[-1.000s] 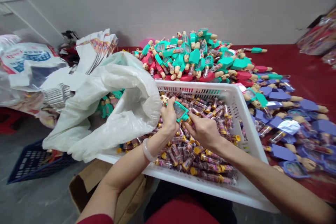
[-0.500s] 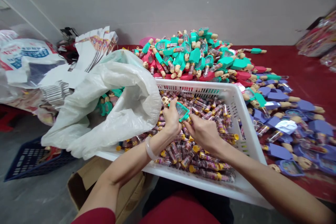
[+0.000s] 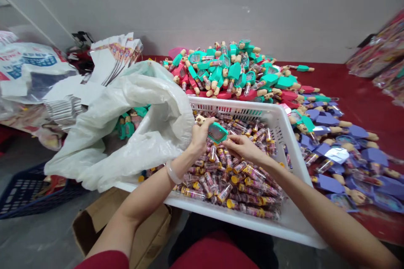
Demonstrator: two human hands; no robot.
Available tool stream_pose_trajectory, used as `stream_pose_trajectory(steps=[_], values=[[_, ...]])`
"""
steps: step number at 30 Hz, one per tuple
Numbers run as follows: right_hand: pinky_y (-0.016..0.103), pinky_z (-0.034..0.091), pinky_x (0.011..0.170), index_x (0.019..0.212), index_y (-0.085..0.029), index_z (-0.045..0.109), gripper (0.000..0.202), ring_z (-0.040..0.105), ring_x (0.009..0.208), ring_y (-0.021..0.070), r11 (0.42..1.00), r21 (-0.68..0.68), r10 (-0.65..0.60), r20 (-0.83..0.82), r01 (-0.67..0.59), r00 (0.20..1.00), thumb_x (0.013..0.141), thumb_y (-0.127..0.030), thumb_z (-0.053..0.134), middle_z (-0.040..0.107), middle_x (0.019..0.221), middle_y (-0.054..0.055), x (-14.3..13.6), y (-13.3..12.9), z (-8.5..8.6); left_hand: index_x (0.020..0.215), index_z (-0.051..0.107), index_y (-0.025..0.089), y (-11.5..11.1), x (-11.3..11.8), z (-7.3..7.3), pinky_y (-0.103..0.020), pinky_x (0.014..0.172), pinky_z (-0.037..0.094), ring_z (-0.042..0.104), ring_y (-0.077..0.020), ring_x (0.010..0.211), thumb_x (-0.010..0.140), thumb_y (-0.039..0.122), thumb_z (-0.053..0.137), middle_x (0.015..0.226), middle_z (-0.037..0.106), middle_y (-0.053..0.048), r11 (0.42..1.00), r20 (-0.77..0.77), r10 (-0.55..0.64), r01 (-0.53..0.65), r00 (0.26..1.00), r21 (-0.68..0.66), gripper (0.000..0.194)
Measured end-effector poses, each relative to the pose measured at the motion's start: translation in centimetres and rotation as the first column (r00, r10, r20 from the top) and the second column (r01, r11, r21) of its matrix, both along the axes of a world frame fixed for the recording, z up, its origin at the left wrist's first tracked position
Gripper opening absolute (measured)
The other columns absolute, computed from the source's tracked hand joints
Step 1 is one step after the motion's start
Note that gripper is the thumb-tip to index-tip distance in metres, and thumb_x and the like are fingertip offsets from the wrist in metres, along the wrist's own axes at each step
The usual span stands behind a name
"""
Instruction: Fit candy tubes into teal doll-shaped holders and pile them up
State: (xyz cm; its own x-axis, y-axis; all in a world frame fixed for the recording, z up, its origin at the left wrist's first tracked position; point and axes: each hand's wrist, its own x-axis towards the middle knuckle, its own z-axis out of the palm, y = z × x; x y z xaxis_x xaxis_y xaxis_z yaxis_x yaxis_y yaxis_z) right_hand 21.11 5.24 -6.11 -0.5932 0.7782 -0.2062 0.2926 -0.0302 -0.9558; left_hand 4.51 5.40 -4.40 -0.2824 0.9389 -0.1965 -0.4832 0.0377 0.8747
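Note:
My left hand is wrapped round a green toy with a clear window and a beige spotted end. At the toy's right end, the fingers of my right hand are pinched together; whatever lies between them is too small to make out. Both hands are above a white basket full of small clear tubes with yellow caps. Behind the basket lies a heap of green and red toys.
Purple toys are spread on the red surface at right. A whitish plastic bag overlaps the basket's left side. Stacked cards stand behind it. A blue crate and a cardboard box are on the floor.
The green toy has turned slightly, its window facing more toward the camera. My right hand has shifted a little, its fingers now thinner in pinch at the toy's end. The view has moved slightly.

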Motion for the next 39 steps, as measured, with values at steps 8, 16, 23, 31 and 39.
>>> stream_pose_trajectory(steps=[8, 16, 23, 31, 39], values=[[0.024, 0.035, 0.059, 0.092, -0.017, 0.064, 0.017, 0.061, 0.07, 0.0182, 0.836, 0.516, -0.217, 0.624, -0.187, 0.751, 0.078, -0.025, 0.059, 0.069, 0.08, 0.004, 1.8, 1.3, -0.5, 0.092, 0.074, 0.02, -0.7, -5.2, 2.1, -0.022, 0.061, 0.04, 0.057, -0.0155, 0.065, 0.059, 0.031, 0.083, 0.074, 0.065, -0.001, 0.741, -0.761, -0.526, 0.644, 0.38, -0.19, 0.036], [0.028, 0.035, 0.059, 0.089, -0.015, 0.068, 0.022, 0.068, 0.073, 0.0242, 0.726, 0.494, -0.263, 0.842, -0.479, 0.471, 0.083, -0.029, 0.052, 0.073, 0.086, 0.014, 1.0, 1.0, -1.5, 0.081, 0.067, 0.022, -3.0, -1.4, -2.6, -0.027, 0.072, 0.045, 0.063, -0.0237, 0.075, 0.061, 0.036, 0.083, 0.073, 0.064, -0.005, 0.813, -0.881, -0.378, 0.557, 0.286, -0.169, 0.029], [0.031, 0.035, 0.062, 0.083, -0.012, 0.068, 0.021, 0.066, 0.069, 0.0229, 0.533, 0.638, -0.289, 0.755, -0.556, 0.589, 0.083, -0.018, 0.048, 0.071, 0.076, 0.013, 1.2, -0.3, -0.8, 0.07, 0.066, 0.018, -2.8, -2.9, -0.6, -0.023, 0.036, 0.019, 0.031, -0.0078, 0.033, 0.068, 0.064, 0.068, 0.053, 0.056, -0.002, 0.437, -0.233, -0.899, 0.737, 0.37, -0.515, 0.046], [0.032, 0.038, 0.063, 0.083, -0.012, 0.07, 0.019, 0.065, 0.066, 0.0237, 0.56, 0.572, -0.211, 0.798, -0.599, 0.565, 0.079, -0.019, 0.052, 0.071, 0.075, 0.016, 1.0, -2.0, -1.1, 0.067, 0.061, 0.02, -3.8, -3.0, -1.5, -0.024, 0.043, 0.026, 0.038, -0.0111, 0.04, 0.077, 0.063, 0.059, 0.056, 0.057, -0.002, 0.389, -0.388, -0.899, 0.775, 0.202, -0.498, 0.045], [0.031, 0.041, 0.06, 0.086, -0.015, 0.073, 0.027, 0.068, 0.071, 0.0271, 0.805, 0.363, -0.167, 0.898, -0.47, 0.407, 0.079, -0.033, 0.054, 0.072, 0.08, 0.018, 0.6, -1.3, -1.1, 0.088, 0.069, 0.027, -2.5, -2.6, -5.3, -0.024, 0.075, 0.043, 0.063, -0.0206, 0.071, 0.061, 0.036, 0.081, 0.068, 0.063, -0.002, 0.739, -0.889, -0.393, 0.655, 0.233, -0.155, 0.031]])
